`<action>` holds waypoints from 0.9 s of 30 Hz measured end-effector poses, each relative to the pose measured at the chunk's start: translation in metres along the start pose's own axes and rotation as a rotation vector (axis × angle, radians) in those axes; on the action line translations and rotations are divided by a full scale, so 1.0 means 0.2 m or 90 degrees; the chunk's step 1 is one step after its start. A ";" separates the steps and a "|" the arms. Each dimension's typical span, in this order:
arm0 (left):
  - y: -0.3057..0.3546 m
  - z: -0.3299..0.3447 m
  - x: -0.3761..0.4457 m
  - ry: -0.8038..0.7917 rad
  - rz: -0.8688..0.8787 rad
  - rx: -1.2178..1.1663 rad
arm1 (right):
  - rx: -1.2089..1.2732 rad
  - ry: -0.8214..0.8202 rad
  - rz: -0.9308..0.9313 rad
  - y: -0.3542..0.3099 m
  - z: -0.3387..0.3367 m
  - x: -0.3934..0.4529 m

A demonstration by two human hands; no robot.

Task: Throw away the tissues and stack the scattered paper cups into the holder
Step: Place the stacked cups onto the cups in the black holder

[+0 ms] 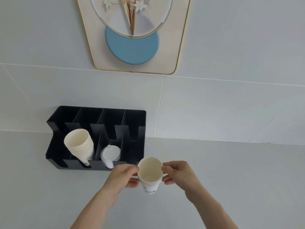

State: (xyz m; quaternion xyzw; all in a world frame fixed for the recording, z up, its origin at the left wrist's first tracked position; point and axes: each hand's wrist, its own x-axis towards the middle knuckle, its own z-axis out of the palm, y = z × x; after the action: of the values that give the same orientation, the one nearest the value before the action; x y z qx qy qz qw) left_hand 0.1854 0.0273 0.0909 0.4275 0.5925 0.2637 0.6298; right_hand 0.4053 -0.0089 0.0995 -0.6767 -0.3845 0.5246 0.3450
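Observation:
A cream paper cup (149, 172) with a grey print near its base is held upright above the counter, its mouth facing me. My left hand (123, 176) pinches its left rim and side; my right hand (179, 173) pinches the right rim. It looks like two cups nested together. Behind and to the left stands the black holder (137, 116) with several slots. A leaning stack of several paper cups (80, 146) fills its second slot from the left. White plastic lids (109, 154) sit in the slot to the right. No tissues are in view.
The holder stands on a pale grey counter (231, 179) against a light tiled wall. A gold-framed picture (132, 47) with a blue disc hangs above. The holder's rightmost slot, just behind the held cup, holds nothing.

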 end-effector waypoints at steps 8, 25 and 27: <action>0.47 -0.24 -0.05 0.014 0.122 -0.001 | -0.011 0.046 -0.114 -0.54 0.08 0.00; 0.87 -1.08 -0.03 0.128 0.217 -0.052 | -0.014 0.019 -0.194 -1.24 0.78 0.16; 0.85 -1.17 -0.01 0.135 0.208 -0.052 | -0.011 0.013 -0.184 -1.24 0.87 0.20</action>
State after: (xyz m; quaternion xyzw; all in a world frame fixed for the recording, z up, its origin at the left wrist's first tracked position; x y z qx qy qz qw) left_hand -0.0125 0.1619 0.2528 0.4620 0.5672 0.4293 0.5297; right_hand 0.2027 0.1522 0.2606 -0.6226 -0.4789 0.4591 0.4150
